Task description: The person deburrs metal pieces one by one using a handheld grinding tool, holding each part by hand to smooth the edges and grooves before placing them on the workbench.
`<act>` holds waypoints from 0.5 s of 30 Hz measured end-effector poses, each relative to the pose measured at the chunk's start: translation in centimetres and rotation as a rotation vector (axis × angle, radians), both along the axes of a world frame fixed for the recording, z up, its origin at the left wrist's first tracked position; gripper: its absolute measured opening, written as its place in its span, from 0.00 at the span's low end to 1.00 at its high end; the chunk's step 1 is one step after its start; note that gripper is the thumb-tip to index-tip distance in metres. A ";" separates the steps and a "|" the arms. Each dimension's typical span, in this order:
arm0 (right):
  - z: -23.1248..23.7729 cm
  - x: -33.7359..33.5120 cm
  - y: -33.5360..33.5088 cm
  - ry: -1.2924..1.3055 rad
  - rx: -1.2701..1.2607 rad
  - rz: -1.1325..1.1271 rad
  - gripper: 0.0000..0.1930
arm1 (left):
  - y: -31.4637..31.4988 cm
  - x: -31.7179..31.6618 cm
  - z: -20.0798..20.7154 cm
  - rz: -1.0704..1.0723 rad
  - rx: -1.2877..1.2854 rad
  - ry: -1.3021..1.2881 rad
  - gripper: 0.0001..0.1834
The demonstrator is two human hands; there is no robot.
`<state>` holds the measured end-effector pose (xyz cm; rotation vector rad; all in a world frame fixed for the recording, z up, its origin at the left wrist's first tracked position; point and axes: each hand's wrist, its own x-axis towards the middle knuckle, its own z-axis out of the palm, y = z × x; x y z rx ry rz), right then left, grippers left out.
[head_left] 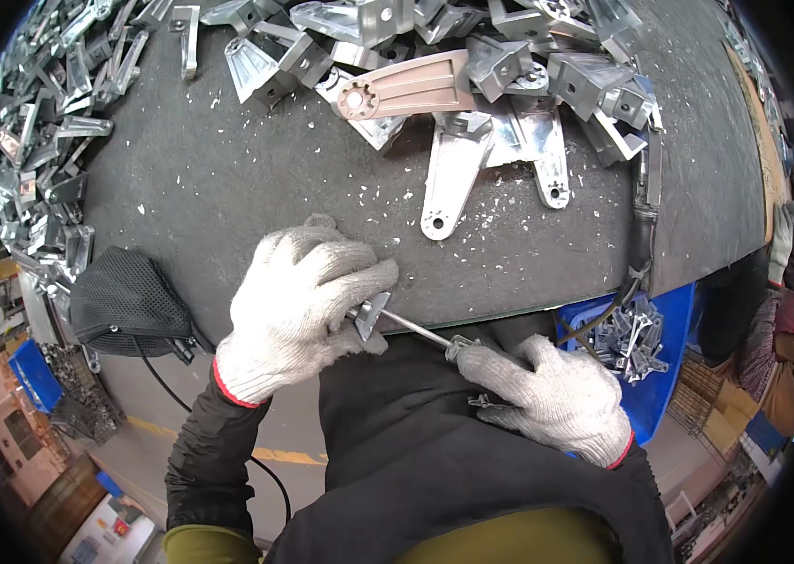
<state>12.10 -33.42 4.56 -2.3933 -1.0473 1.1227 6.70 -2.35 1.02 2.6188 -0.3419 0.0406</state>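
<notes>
My left hand (308,301), in a white knit glove with a red cuff, is closed around a small silver metal bracket (372,317) at the table's near edge. Most of that part is hidden by the fingers. My right hand (547,390), gloved the same way, grips a hand tool with a thin straight metal shaft (420,331). The shaft's far end meets the bracket; the tool's handle is mostly covered by my fingers. Both hands are above my lap, in front of the dark tabletop (322,179).
A heap of silver cast brackets (500,66), one of them brownish (406,86), lies at the back. More brackets (49,160) fill the left side. A black mesh-covered object (129,296) with a cable sits front left. A blue bin (665,376) of small metal parts stands at right.
</notes>
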 end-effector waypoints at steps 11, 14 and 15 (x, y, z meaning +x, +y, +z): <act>0.6 -0.2 2.0 -0.029 -0.209 0.112 0.26 | 0.8 0.7 0.1 -0.001 0.019 0.033 0.44; 1.5 0.6 2.5 0.020 -0.224 0.133 0.26 | 1.1 1.0 0.2 -0.008 0.043 0.047 0.43; 1.6 0.7 2.9 0.032 -0.244 0.115 0.27 | 1.3 1.1 0.2 -0.020 0.054 0.049 0.42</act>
